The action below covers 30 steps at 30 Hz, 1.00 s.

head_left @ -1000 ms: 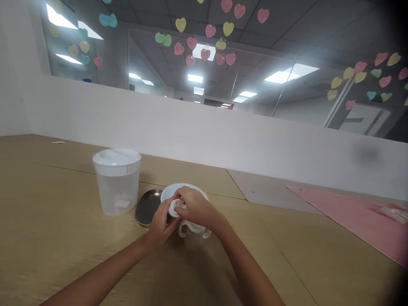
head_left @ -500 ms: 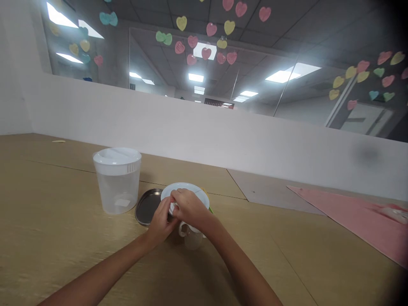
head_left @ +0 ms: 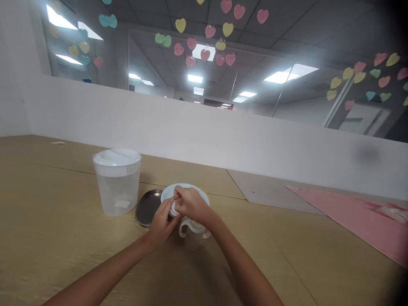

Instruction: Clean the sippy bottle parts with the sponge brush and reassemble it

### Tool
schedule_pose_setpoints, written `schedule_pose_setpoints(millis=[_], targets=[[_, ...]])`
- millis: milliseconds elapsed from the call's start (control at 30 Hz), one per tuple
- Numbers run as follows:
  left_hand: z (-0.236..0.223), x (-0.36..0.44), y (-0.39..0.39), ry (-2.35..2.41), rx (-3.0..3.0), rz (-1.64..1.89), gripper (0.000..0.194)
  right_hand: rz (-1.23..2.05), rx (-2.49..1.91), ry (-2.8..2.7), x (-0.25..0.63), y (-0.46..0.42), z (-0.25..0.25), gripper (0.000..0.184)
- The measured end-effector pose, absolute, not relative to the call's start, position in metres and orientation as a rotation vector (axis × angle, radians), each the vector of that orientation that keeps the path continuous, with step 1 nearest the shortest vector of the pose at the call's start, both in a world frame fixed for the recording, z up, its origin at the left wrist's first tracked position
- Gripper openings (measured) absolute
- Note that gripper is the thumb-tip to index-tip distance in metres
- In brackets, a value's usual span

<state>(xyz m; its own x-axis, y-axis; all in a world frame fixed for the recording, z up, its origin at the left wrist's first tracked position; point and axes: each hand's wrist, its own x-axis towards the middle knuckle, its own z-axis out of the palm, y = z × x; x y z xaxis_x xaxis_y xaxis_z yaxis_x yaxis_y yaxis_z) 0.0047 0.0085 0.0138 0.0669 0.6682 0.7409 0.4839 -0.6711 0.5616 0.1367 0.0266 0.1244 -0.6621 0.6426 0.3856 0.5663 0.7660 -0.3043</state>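
A small clear baby cup with white side handles [head_left: 191, 233] stands on the wooden table in front of me. My right hand [head_left: 190, 205] is curled over its top, fingers closed round the white lid [head_left: 174, 209]. My left hand [head_left: 162, 223] grips the same lid and the cup's upper left side from below. Most of the lid is hidden under my fingers.
A translucent white pitcher with a lid [head_left: 117, 180] stands to the left. A dark metal dish [head_left: 147, 207] and a white plate [head_left: 178, 191] lie just behind the cup. A pink mat [head_left: 353, 214] lies at the right. A white partition wall [head_left: 223, 136] runs along the table's far edge.
Both hands stay on the cup's top; the right hand's fingers have shifted slightly around the lid, and the cup has barely moved.
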Motion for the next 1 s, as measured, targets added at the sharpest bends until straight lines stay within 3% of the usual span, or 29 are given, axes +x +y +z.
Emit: schedule_pose_setpoints(millis=[167,233,300,467,667,867,1000], targets=[[0.013,0.004,0.007,1.13,2.225,1.676,0.047,1.04,-0.846,-2.173,0.151,0.034,0.135,0.017],[0.011,0.003,0.01,1.145,2.251,1.65,0.044,1.204,-0.864,-2.059,0.157,0.04,0.137,0.019],[0.009,0.001,0.015,1.223,2.264,1.62,0.043,1.091,-0.988,-2.047,0.162,0.047,0.138,0.019],[0.005,-0.004,0.024,1.607,2.229,1.556,0.043,0.422,-1.486,-2.4,0.17,0.061,0.126,0.011],[0.008,-0.004,0.025,1.762,2.256,1.443,0.042,0.439,-1.558,-2.57,0.169,0.064,0.107,0.01],[0.01,-0.002,0.022,1.718,2.328,1.359,0.025,0.443,-1.56,-2.643,0.169,0.066,0.104,0.014],[0.014,-0.006,0.023,1.761,2.382,1.476,0.027,0.45,-1.539,-2.658,0.169,0.068,0.104,0.014]])
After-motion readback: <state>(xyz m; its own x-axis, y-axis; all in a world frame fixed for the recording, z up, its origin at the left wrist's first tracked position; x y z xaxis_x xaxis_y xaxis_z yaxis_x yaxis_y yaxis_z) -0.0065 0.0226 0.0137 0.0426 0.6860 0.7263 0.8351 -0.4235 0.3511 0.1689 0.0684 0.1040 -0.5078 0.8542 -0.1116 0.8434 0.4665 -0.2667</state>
